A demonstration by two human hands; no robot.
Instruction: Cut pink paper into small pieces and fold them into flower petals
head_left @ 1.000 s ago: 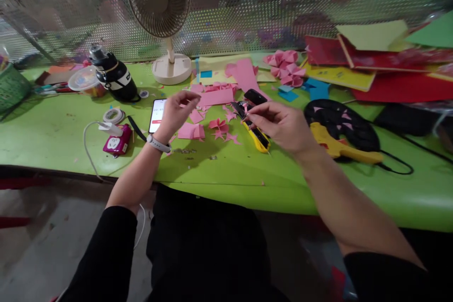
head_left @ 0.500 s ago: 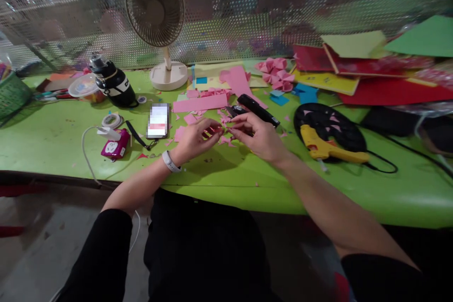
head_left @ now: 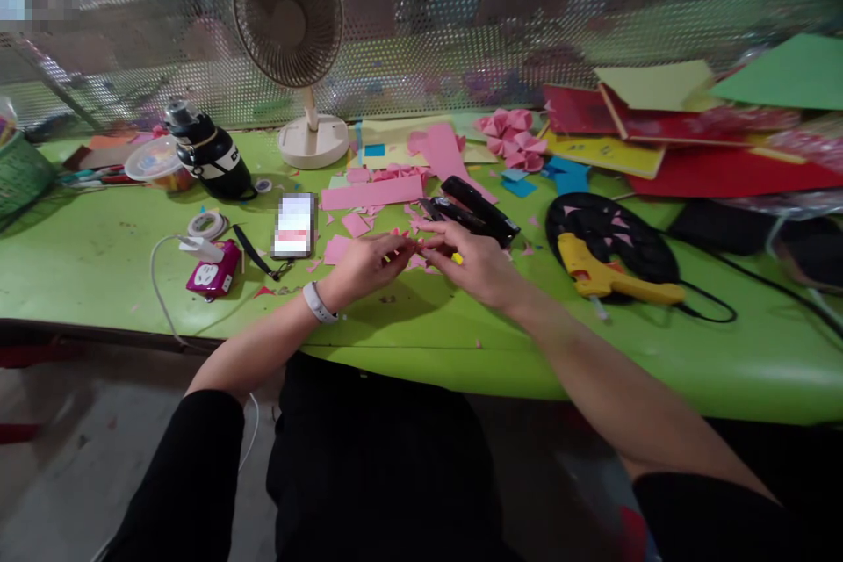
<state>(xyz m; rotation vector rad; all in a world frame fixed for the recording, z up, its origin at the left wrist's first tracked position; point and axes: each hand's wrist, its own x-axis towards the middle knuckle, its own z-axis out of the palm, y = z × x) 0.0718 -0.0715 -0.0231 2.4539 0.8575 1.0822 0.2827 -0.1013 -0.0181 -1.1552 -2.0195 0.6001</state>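
My left hand (head_left: pixel 362 265) and my right hand (head_left: pixel 469 260) meet over the green table (head_left: pixel 98 255), fingertips pinched together on a small pink folded paper piece (head_left: pixel 407 243). A white band sits on my left wrist. Just behind my right hand lies a black stapler (head_left: pixel 479 209), and a bit of a yellow tool (head_left: pixel 457 258) shows under its fingers. Pink paper scraps (head_left: pixel 356 224) and a pink strip (head_left: pixel 372 193) lie around the hands. A phone (head_left: pixel 294 225) rests left of them.
A yellow glue gun (head_left: pixel 609 278) lies on a black mat (head_left: pixel 586 219) at right, its cord trailing. Coloured paper sheets (head_left: pixel 724 167) pile at back right. A desk fan (head_left: pixel 293 18), black bottle (head_left: pixel 211 156), tape roll (head_left: pixel 207 224) and pink charger (head_left: pixel 211 274) stand at left.
My hands came down and together from apart, and now pinch the pink paper piece low over the table. The view shifted slightly.
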